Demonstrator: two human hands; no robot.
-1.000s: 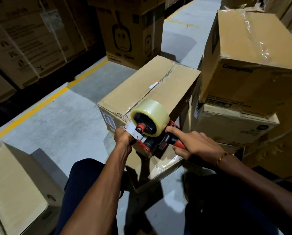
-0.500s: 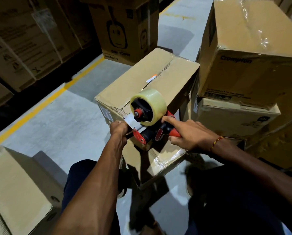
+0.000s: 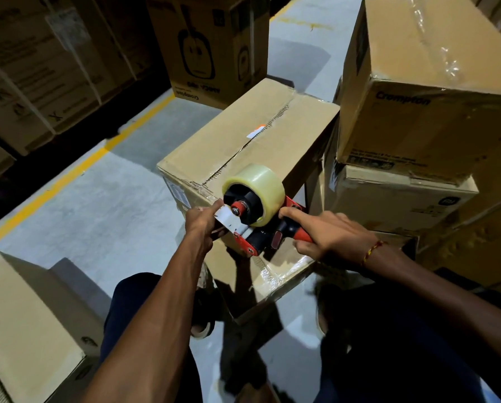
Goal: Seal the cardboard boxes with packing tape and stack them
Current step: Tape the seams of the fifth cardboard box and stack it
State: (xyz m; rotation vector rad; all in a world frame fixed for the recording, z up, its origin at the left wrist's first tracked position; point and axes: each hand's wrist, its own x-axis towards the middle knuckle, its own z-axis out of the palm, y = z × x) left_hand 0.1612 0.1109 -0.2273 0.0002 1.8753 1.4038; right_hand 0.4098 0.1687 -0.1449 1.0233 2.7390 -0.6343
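Note:
A brown cardboard box (image 3: 243,135) stands in front of me on top of another box, its centre seam running away from me. A red and black tape dispenser (image 3: 260,228) with a roll of clear tape (image 3: 260,184) sits at the box's near edge. My right hand (image 3: 324,237) grips the dispenser's handle, index finger stretched along it. My left hand (image 3: 202,219) pinches the loose end of the tape (image 3: 226,216) at the near edge of the box.
Two stacked boxes (image 3: 418,112) stand close on the right. Another carton (image 3: 208,45) sits behind the box, and a box (image 3: 19,321) lies at the lower left. A shelf of cartons (image 3: 39,68) lines the left, beyond a yellow floor line (image 3: 77,167).
The dispenser and both hands have risen slightly toward the top near edge of the box. My left hand now holds the tape end higher, by the top corner.

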